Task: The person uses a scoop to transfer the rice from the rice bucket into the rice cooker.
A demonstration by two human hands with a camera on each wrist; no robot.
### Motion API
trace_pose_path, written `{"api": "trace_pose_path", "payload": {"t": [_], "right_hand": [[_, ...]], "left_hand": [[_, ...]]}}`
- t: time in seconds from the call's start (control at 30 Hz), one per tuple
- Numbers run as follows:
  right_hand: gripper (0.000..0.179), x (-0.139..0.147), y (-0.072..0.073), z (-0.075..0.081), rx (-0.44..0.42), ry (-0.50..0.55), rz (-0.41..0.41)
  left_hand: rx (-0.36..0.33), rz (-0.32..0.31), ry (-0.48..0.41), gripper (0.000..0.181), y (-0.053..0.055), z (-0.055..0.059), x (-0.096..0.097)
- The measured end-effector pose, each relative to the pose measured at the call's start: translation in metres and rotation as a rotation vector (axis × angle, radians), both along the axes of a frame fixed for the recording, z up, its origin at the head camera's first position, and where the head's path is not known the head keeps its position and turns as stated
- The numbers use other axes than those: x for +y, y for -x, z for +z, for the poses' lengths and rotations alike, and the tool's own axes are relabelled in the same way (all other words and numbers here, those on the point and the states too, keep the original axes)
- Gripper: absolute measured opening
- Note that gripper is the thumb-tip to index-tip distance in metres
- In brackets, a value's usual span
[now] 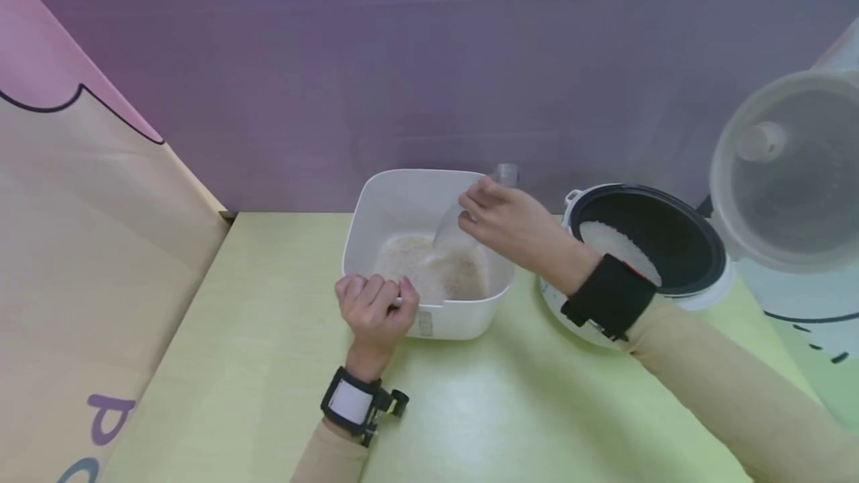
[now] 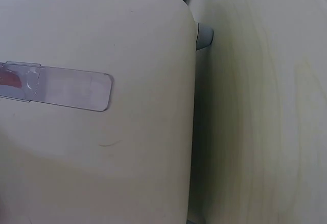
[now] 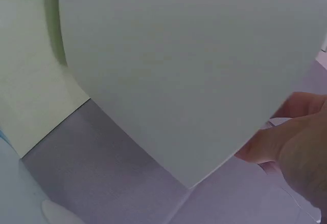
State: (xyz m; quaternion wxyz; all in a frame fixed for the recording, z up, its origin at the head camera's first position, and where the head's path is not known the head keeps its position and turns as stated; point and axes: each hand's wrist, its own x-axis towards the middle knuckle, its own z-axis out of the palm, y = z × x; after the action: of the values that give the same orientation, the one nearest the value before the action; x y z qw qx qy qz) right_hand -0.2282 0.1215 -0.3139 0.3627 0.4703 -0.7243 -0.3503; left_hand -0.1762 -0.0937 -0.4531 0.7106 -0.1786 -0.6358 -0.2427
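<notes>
The near-left rim of a white bin (image 1: 385, 203) is gripped by the left hand (image 1: 376, 309), its fingers tightly curled; by the right hand (image 1: 515, 228), also curled, the handle of 1 clear scoop (image 1: 507, 174) is held. The scoop is lowered inside the bin, over pale grain (image 1: 406, 252) in which a browner patch is seen at the right; whether any is carried in it cannot be told. The work is judged to be part-way along: white rice (image 1: 620, 248) is already lodged in the dark pot (image 1: 678, 244) of the rice cooker (image 1: 564, 308), grain is left in the bin, and the cooker's lid (image 1: 812, 170) is not yet lowered. The scoop is seen as colourless and see-through, its handle end raised past the fingers, its lower outline blurred. Bin and cooker are set side by side on the bench (image 1: 268, 319), backed by a purple cloth (image 1: 403, 80).
</notes>
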Motion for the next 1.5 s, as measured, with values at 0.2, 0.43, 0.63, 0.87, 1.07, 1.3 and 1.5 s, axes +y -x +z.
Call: {"api": "trace_pose_path", "payload": {"t": [0.2,0.43,0.63,0.87,1.07,1.3,1.5], "right_hand": [[0.016,-0.009,0.004,-0.006,0.055,-0.108,-0.011],[0.013,-0.011,0.001,-0.004,-0.054,-0.122,-0.068],[0.015,-0.014,-0.007,0.005,-0.201,-0.088,-0.081],[0.015,-0.012,-0.015,0.013,-0.403,-0.055,-0.096],[0.020,-0.005,-0.023,0.012,-0.585,-0.026,-0.154],[0.024,-0.007,-0.025,0.011,-0.655,0.011,-0.162],[0.017,-0.014,-0.027,0.009,-0.765,0.008,-0.221]], "left_hand": [[0.004,-0.005,0.006,0.036,-0.001,0.000,0.001],[0.002,0.000,0.016,0.035,-0.002,0.002,0.004],[0.006,0.000,0.013,0.035,-0.002,0.002,0.006],[0.004,0.003,0.001,0.035,-0.003,0.001,0.006],[0.019,0.005,-0.015,0.037,-0.001,-0.001,0.005],[0.020,0.014,-0.012,0.038,-0.001,-0.001,0.003],[0.010,0.018,-0.013,0.039,-0.002,-0.002,0.002]]}}
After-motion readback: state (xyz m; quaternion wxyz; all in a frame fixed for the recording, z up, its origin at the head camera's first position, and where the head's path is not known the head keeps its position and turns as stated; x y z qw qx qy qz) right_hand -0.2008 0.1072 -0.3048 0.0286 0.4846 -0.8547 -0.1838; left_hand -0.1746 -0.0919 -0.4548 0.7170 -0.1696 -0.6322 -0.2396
